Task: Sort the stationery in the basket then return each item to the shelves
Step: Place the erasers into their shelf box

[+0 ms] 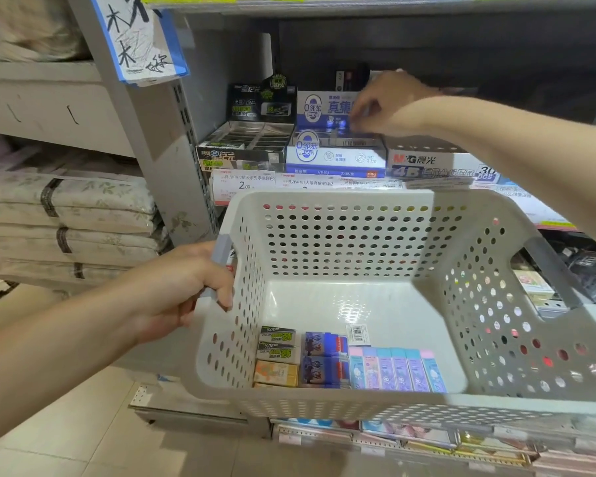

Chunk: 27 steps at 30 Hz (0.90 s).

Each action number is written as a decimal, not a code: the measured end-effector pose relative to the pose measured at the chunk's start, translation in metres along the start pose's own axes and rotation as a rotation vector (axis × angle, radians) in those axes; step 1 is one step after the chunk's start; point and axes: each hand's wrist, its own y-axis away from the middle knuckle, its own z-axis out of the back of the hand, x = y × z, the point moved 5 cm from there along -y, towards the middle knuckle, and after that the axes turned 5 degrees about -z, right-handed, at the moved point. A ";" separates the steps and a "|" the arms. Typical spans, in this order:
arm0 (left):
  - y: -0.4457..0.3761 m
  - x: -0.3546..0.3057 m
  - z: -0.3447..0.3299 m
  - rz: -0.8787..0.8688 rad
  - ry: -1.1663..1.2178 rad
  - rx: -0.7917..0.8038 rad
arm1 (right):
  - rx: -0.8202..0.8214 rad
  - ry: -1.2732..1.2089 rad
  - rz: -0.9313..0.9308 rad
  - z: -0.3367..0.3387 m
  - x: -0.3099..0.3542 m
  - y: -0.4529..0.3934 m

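Head view: my left hand (190, 287) grips the grey handle of the white perforated plastic basket (358, 242), held against the shelf edge. My right hand (382, 105) reaches over the blue-and-white cardboard eraser display box (334, 156), fingers curled downward; I cannot tell whether they pinch anything. In the basket's near corner lie sorted rows: green-and-white erasers (277, 344), orange boxed erasers (276, 373), dark blue erasers (324, 359) and pastel sleeved erasers (396, 368). Risk, as I judge it: one-handed support may let the basket tilt, scattering the rows; an eraser could land in the neighbouring black display box (245, 139).
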 end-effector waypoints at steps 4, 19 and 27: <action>0.000 0.000 0.000 0.008 0.013 -0.010 | -0.331 -0.269 0.407 0.014 0.069 0.067; 0.001 -0.001 -0.003 0.026 0.008 -0.032 | 0.745 0.216 0.507 -0.169 0.135 0.149; 0.003 0.004 -0.001 -0.030 0.006 0.034 | 0.581 0.301 0.531 -0.163 0.141 0.150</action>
